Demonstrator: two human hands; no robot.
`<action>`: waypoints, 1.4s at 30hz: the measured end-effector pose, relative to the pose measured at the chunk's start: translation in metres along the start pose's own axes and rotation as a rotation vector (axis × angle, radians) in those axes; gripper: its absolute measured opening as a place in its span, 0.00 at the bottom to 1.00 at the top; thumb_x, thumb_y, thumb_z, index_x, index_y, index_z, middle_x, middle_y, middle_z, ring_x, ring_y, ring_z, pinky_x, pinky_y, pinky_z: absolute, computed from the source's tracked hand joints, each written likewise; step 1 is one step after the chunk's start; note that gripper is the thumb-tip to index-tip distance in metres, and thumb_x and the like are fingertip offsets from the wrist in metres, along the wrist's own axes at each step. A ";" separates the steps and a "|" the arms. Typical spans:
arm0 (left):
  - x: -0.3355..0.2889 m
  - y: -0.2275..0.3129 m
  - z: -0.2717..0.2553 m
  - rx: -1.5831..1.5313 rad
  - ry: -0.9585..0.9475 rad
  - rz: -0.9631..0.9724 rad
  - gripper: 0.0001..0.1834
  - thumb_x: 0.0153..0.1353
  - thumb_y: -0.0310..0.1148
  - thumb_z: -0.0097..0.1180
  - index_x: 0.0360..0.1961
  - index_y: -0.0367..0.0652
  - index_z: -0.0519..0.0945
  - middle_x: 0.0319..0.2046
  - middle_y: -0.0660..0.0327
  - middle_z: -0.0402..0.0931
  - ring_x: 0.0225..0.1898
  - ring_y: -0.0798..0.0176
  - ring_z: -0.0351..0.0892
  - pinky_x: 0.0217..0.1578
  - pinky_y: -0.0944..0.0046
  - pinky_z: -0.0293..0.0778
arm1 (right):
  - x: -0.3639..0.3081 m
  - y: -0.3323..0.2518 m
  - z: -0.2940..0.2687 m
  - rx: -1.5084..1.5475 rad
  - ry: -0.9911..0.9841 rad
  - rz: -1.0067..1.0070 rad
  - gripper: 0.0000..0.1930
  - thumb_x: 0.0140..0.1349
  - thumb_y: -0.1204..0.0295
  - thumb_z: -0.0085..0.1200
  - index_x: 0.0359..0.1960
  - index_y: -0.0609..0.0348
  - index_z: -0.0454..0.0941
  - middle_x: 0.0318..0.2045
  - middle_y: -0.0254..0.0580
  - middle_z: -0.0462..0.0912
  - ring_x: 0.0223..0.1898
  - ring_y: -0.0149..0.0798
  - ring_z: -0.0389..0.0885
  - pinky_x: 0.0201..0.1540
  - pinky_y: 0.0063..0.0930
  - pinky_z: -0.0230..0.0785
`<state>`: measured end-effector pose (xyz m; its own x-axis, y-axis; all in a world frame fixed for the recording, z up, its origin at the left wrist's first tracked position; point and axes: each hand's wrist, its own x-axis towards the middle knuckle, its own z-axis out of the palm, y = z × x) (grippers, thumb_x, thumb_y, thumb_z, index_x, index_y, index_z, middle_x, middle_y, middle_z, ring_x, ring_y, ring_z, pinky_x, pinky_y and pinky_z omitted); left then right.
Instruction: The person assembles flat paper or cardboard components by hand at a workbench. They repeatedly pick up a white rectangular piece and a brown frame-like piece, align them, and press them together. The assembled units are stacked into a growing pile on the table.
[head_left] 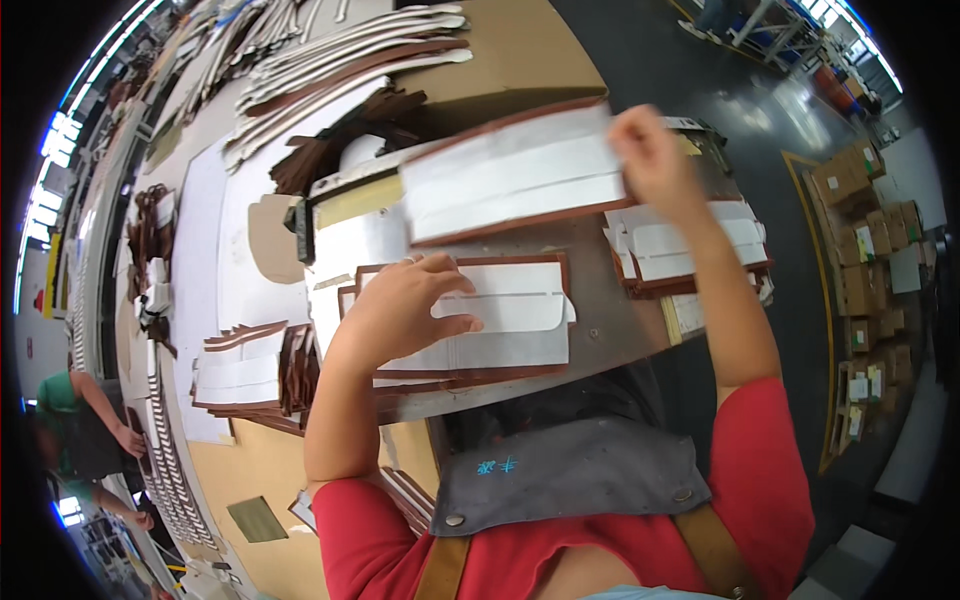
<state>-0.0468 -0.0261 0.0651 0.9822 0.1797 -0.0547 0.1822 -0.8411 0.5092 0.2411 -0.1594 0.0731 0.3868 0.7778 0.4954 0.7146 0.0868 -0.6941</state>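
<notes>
My right hand (655, 165) pinches the right end of a flat brown-edged panel with a white backing (515, 172), held raised and tilted over the back of the work table. Motion blurs that hand and the panel a little. Below it, a second white-backed panel with brown edges (520, 345) lies flat on the metal tabletop (600, 325), with a rounded white flap across its middle. Over this panel's left part rests my left hand (405, 305), thumb and fingers spread apart, gripping nothing. Another brown edge shows beneath that panel.
Stacked similar panels stand to the right (695, 240) and at the left (245, 370). Brown strips (345, 135) and long white-and-brown strips (350, 65) lie at the back. Cardboard boxes (860, 285) line the floor at far right. A person in green (85, 420) works at far left.
</notes>
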 end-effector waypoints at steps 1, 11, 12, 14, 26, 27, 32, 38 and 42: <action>0.002 0.003 0.003 0.058 0.011 -0.004 0.19 0.49 0.41 0.65 0.41 0.46 0.80 0.41 0.60 0.75 0.39 0.53 0.76 0.42 0.57 0.72 | -0.010 0.005 -0.033 -0.055 0.039 0.083 0.04 0.65 0.73 0.48 0.33 0.58 0.70 0.24 0.29 0.70 0.26 0.23 0.67 0.30 0.19 0.63; 0.024 -0.008 0.026 0.285 0.341 -0.047 0.21 0.52 0.37 0.61 0.48 0.44 0.75 0.46 0.58 0.71 0.47 0.52 0.71 0.49 0.55 0.66 | -0.076 0.052 -0.160 -0.402 0.140 0.276 0.07 0.62 0.72 0.54 0.40 0.60 0.75 0.34 0.33 0.78 0.37 0.26 0.75 0.42 0.19 0.68; 0.024 -0.002 0.025 0.298 0.308 -0.074 0.20 0.53 0.37 0.60 0.46 0.44 0.75 0.45 0.58 0.71 0.46 0.52 0.71 0.48 0.55 0.67 | -0.060 0.040 -0.132 -0.345 0.077 0.301 0.11 0.60 0.71 0.56 0.43 0.59 0.76 0.38 0.36 0.80 0.39 0.29 0.77 0.43 0.22 0.69; 0.024 0.013 0.020 0.282 0.188 -0.089 0.14 0.53 0.35 0.59 0.40 0.42 0.77 0.40 0.59 0.72 0.42 0.54 0.72 0.43 0.58 0.67 | -0.033 0.008 -0.064 -0.322 -0.235 0.281 0.12 0.61 0.72 0.54 0.46 0.58 0.75 0.41 0.37 0.79 0.43 0.28 0.76 0.47 0.23 0.68; -0.032 0.043 0.073 0.372 0.245 0.095 0.21 0.55 0.37 0.57 0.49 0.40 0.75 0.47 0.62 0.70 0.47 0.60 0.69 0.49 0.60 0.66 | 0.016 0.002 0.054 0.034 -0.573 0.272 0.04 0.60 0.74 0.50 0.33 0.61 0.72 0.25 0.31 0.72 0.29 0.25 0.68 0.33 0.21 0.63; -0.034 0.043 0.077 0.406 0.283 0.105 0.21 0.55 0.37 0.57 0.49 0.40 0.75 0.47 0.62 0.70 0.47 0.60 0.69 0.49 0.59 0.66 | 0.015 0.004 0.051 0.086 -0.488 0.216 0.03 0.60 0.75 0.49 0.33 0.61 0.71 0.25 0.30 0.71 0.29 0.24 0.68 0.33 0.20 0.63; -0.034 0.041 0.064 0.191 0.183 0.105 0.17 0.57 0.36 0.57 0.46 0.42 0.76 0.42 0.61 0.72 0.44 0.60 0.70 0.45 0.60 0.66 | 0.039 0.018 0.048 -0.024 -0.455 0.235 0.04 0.60 0.75 0.48 0.32 0.62 0.70 0.25 0.34 0.72 0.29 0.25 0.68 0.33 0.22 0.62; 0.011 -0.016 0.040 0.362 0.444 -0.165 0.18 0.62 0.41 0.51 0.50 0.44 0.72 0.49 0.52 0.69 0.51 0.48 0.68 0.49 0.52 0.65 | 0.041 0.047 0.077 -0.247 -0.279 0.194 0.05 0.59 0.74 0.47 0.33 0.63 0.69 0.27 0.44 0.76 0.30 0.36 0.73 0.35 0.28 0.64; 0.034 -0.048 0.036 0.567 0.422 -0.388 0.26 0.65 0.48 0.43 0.60 0.47 0.66 0.60 0.48 0.63 0.62 0.44 0.60 0.61 0.49 0.56 | 0.037 0.046 0.079 -0.464 -0.162 -0.042 0.06 0.59 0.73 0.49 0.34 0.63 0.70 0.30 0.46 0.77 0.34 0.45 0.75 0.38 0.35 0.67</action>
<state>-0.0200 0.0017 0.0077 0.7646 0.5947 0.2483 0.6138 -0.7895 0.0008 0.2423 -0.0773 0.0178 0.2825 0.8695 0.4051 0.9263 -0.1375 -0.3508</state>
